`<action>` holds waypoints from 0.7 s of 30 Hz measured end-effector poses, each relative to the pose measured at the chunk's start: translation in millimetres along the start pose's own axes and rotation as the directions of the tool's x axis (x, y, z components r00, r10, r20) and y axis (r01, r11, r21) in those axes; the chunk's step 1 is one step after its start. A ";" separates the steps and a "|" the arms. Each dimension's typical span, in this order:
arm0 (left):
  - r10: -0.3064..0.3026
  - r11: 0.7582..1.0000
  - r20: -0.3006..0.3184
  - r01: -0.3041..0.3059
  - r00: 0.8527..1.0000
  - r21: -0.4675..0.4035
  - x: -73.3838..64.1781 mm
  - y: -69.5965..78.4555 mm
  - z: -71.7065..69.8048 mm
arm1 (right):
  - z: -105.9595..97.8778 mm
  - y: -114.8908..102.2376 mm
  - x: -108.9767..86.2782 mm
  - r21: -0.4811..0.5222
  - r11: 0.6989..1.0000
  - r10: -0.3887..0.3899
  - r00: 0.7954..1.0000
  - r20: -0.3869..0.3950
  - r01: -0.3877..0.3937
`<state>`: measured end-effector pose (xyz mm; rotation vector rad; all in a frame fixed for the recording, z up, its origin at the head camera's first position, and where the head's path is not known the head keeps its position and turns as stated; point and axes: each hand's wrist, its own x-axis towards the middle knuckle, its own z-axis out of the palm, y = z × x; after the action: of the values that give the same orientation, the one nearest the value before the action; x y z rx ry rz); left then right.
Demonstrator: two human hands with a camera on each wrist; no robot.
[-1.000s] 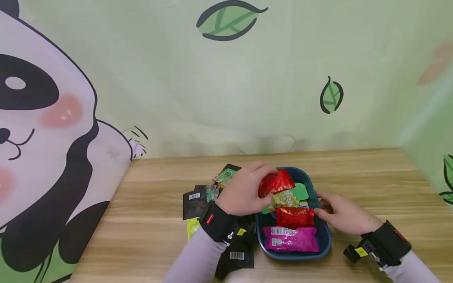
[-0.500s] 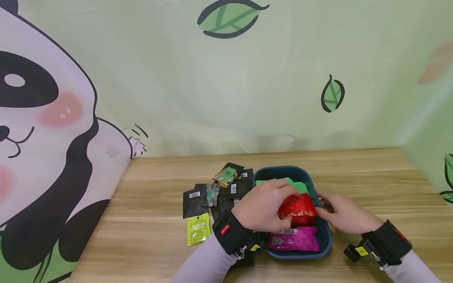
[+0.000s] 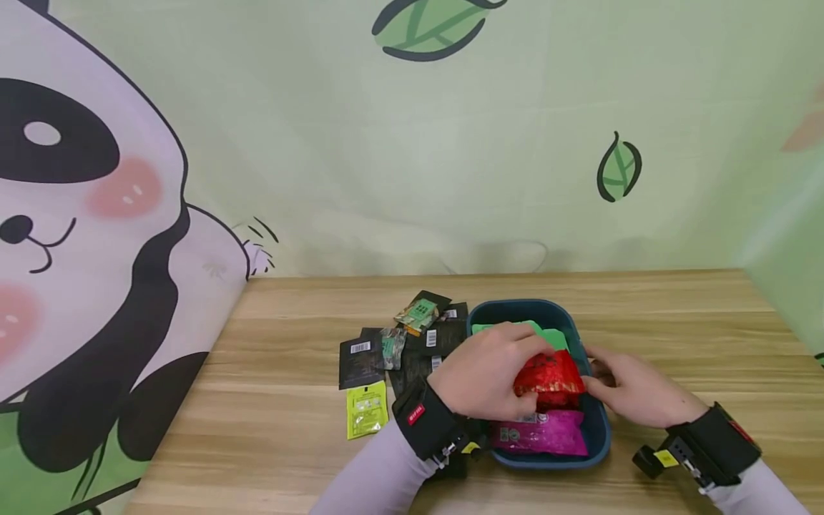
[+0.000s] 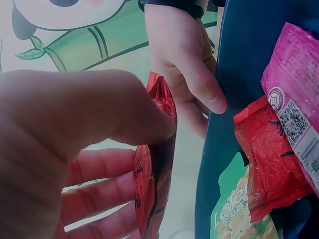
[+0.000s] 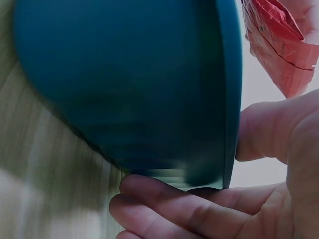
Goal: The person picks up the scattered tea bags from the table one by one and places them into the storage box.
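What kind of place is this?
Maybe an indoor corner set up for table work: there's a light wood-grain table, a pale green, leaf-printed backdrop with a big black-and-white cartoon panda, and a rounded blue, plastic-looking bin holding a shiny purple packet.

A hand could pass over the bare wood of the table (image 3: pixel 257 429) left of the yellow packet (image 3: pixel 368 410) and the black packets (image 3: pixel 359 366), which crowd the left side of the blue bin (image 3: pixel 555 464); the right hand (image 3: pixel 646 392) blocks its right wall, the left hand (image 3: pixel 492 375) and held red packet (image 3: pixel 550 375) cover its middle, and room opens above its far end, short of the green backdrop (image 3: pixel 463 164)
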<state>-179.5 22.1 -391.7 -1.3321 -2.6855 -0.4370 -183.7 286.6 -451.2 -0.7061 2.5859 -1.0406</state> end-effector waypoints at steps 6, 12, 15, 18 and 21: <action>-0.008 1.000 -0.032 0.008 0.999 -0.016 -5.3 -0.6 -4.3 | 1.1 -1.2 1.2 0.014 1.000 0.027 1.000 0.011 -0.027; -0.057 0.995 -0.052 0.053 0.997 -0.090 -23.3 -10.1 -18.5 | -0.3 -0.9 1.0 0.034 0.998 0.047 0.998 0.029 -0.048; -0.098 0.993 -0.023 0.096 0.995 -0.063 -41.9 -22.7 -25.4 | -1.6 -0.4 1.0 0.027 0.999 0.033 0.999 0.020 -0.033; -0.137 0.991 0.016 0.137 0.990 0.002 -66.7 -38.7 -31.8 | -1.6 -0.6 1.0 0.019 1.000 0.022 1.000 0.014 -0.022; -0.174 0.983 0.067 0.170 0.982 0.072 -93.3 -55.0 -36.3 | -1.6 -1.0 0.9 0.017 0.999 0.027 1.000 0.015 -0.027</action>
<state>-167.4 -91.4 -389.5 -1.1248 -2.8612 -0.3187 -184.8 286.4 -449.5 -0.6708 2.5633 -1.0445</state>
